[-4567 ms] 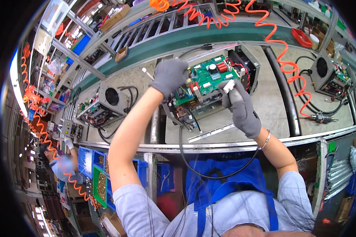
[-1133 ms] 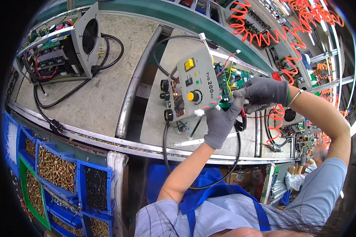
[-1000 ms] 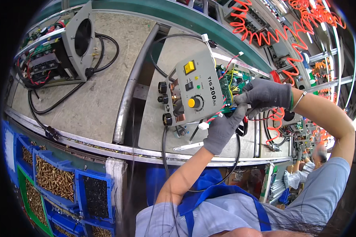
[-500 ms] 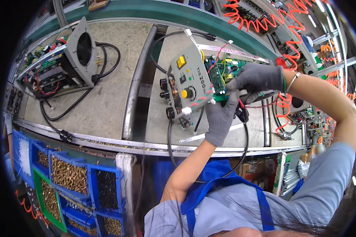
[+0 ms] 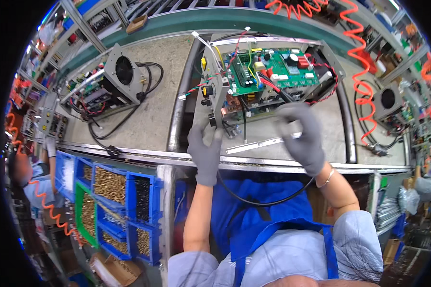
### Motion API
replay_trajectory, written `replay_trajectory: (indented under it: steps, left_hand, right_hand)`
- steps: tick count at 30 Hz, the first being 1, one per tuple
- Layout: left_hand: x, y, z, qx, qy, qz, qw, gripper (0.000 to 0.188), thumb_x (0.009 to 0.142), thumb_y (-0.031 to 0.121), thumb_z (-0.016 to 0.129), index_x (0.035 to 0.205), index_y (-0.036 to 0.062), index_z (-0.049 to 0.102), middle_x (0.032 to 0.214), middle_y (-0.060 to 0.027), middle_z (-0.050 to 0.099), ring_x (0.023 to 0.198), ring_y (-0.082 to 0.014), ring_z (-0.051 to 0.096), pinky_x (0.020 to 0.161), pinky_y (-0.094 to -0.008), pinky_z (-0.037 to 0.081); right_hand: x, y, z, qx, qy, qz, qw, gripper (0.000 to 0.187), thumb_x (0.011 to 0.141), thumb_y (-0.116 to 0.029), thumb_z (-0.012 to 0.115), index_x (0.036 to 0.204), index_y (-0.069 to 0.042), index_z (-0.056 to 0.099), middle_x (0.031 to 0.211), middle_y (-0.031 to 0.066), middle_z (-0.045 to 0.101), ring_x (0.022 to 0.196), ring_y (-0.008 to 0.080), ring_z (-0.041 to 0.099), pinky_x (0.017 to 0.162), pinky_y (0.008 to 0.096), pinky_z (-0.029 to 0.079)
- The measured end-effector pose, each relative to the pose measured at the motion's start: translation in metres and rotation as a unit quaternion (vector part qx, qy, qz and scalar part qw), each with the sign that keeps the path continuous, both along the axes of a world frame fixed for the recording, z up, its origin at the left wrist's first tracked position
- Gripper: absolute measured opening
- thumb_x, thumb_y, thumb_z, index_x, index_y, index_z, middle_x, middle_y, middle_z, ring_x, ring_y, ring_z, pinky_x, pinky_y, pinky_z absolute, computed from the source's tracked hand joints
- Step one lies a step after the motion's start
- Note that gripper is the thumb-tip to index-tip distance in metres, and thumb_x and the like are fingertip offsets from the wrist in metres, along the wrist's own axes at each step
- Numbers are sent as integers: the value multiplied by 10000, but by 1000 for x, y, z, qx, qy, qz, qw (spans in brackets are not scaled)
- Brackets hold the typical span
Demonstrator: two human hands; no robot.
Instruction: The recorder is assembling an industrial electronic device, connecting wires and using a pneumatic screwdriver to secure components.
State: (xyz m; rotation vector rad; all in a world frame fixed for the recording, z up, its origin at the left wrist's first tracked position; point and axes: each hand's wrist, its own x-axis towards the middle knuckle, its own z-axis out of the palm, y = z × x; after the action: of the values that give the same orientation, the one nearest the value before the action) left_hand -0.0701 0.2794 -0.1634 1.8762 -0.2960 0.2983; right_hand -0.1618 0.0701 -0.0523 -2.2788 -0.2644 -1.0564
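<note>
An opened grey metal power unit stands on the bench; a green circuit board (image 5: 273, 71) with coloured wires lies across its top. Its front panel (image 5: 219, 98), with black and yellow knobs, faces left. My left hand (image 5: 205, 155), in a grey glove, is at the panel's lower edge, thumb and fingers apart; whether the fingertips touch it I cannot tell. My gloved right hand (image 5: 302, 141) is in front of the unit, fingers blurred but apart, with nothing seen held. Beside it lies a pale metal strip (image 5: 258, 144). A black cable (image 5: 268, 203) loops down over the bench edge.
A second opened unit (image 5: 105, 83) with a fan plate and cable stands at left, another unit (image 5: 390, 107) at right. Blue bins (image 5: 129, 196) of screws sit at front left. Red coiled hoses (image 5: 361, 76) hang at right. Another person's arm (image 5: 51, 160) shows at far left.
Both hands have come away from the circuit board and wires. My left hand moved left to the panel's lower edge; my right moved down, nearer me. The unit is turned and lies flatter.
</note>
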Motion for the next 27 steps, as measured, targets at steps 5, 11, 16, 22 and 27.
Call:
replay_trajectory:
  steps: [5,11,16,22,27]
  left_hand:
    - [27,-15,10,43,-28,-49,997,429,795,143,742,1179,-3,617,1037,-114,669,971,-240,638,886,-360,493]
    - [38,-17,21,54,7,-150,987,401,833,112,699,1200,-22,610,1088,-96,675,1022,-172,635,889,-314,503]
    - [16,-29,26,-137,71,-57,986,352,881,86,655,1201,-45,585,1081,-99,666,953,-152,628,858,-293,502]
    - [-3,-30,2,-86,62,-3,994,264,905,83,647,1134,-40,600,982,-80,659,887,-134,615,817,-276,498]
    - [-31,-60,1,8,91,-47,995,294,914,197,674,1112,-14,625,946,-83,684,744,-150,627,656,-291,519]
  right_hand:
    - [34,14,-86,120,182,-77,973,361,882,-276,687,1105,5,651,927,120,674,767,196,647,698,306,521]
    - [47,11,-62,379,284,60,879,357,882,-274,671,1051,41,665,842,93,686,753,171,671,692,318,526]
    - [49,23,-59,339,238,94,906,267,863,-232,669,995,0,667,788,88,675,645,187,669,586,334,518]
    - [66,48,-15,-56,64,-22,996,171,831,-210,649,761,-97,541,694,105,596,593,295,629,507,415,494]
    - [121,-2,42,3,70,-13,997,173,837,-224,615,841,-64,682,723,145,656,716,339,654,628,446,506]
